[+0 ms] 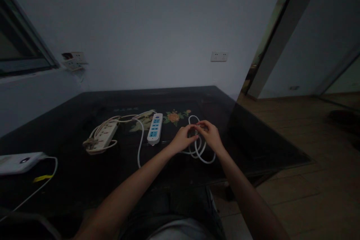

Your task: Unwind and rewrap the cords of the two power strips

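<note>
Both hands meet over a loosely coiled white power cord [208, 162] at the right of the dark table. My left hand [184, 138] is closed, thumb and fingers pinching the cord's upper part. From the other side my right hand [209, 135] pinches the same spot, its fingertips nearly touching the left ones. What exactly lies between the fingertips is partly hidden. Loops of the cord hang below the hands onto the tabletop. To the left lies a white power strip [155, 129] with blue socket faces, a white cord curving beside it.
Further left sits an older power strip [105, 135] wrapped in its cord. A third white strip [21, 163] lies at the left edge, near a yellow tag [43, 178]. The black table [174, 174] has a floral picture. A wall socket [219, 56] is behind it.
</note>
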Demonstrator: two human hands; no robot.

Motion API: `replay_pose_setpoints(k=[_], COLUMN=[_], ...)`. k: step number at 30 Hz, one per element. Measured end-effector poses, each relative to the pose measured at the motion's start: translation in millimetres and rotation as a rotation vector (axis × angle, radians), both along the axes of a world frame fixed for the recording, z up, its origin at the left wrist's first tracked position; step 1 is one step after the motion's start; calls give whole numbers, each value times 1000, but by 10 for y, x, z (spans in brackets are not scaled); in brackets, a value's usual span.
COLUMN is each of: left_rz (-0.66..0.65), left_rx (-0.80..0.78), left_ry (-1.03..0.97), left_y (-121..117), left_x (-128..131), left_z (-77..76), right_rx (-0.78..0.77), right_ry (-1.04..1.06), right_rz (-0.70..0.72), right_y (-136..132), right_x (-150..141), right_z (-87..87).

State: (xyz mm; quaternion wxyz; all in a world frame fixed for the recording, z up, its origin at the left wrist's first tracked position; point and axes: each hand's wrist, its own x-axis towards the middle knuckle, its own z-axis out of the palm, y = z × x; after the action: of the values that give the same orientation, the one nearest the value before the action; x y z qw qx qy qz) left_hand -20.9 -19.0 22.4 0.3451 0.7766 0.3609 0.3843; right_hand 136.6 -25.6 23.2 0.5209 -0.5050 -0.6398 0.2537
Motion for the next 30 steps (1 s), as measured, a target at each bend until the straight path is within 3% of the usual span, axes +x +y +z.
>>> replay_pose_setpoints(k=[4, 8, 10, 12, 14, 16, 21, 25, 28, 30], left_rz=[-18, 60, 108, 130, 140, 152, 142, 37, -139, -258], left_rx=[-77, -125, -128, -114, -87, -51, 5, -33, -161, -348], left_ry=[-39, 26, 96, 203, 313, 396, 526, 514, 376, 197], left_y=[22, 33, 31, 29, 27, 25, 9, 15, 44, 58], left_x=[39, 27, 8, -6, -11, -9, -16, -38, -34, -24], left_z=[-94, -142, -139, -130, -127, -130, -97, -9, -5, -52], right_rx=[-3, -65, -25, 105, 267, 340, 107, 30, 4, -11], right_ry=[6, -1, -40, -111, -187, -239, -385, -455, -444, -399], right_rz=[1, 21, 30, -56, -248, -346, -13, -16, 32, 80], right_y=[-17, -89, -192, -361, -574, -780, -922, -712, -582, -543], right_x=[30, 137, 212, 291, 357, 390, 304, 186, 153, 171], right_z=[-15, -33, -49, -66, -89, -129, -319, -398, -377, -360])
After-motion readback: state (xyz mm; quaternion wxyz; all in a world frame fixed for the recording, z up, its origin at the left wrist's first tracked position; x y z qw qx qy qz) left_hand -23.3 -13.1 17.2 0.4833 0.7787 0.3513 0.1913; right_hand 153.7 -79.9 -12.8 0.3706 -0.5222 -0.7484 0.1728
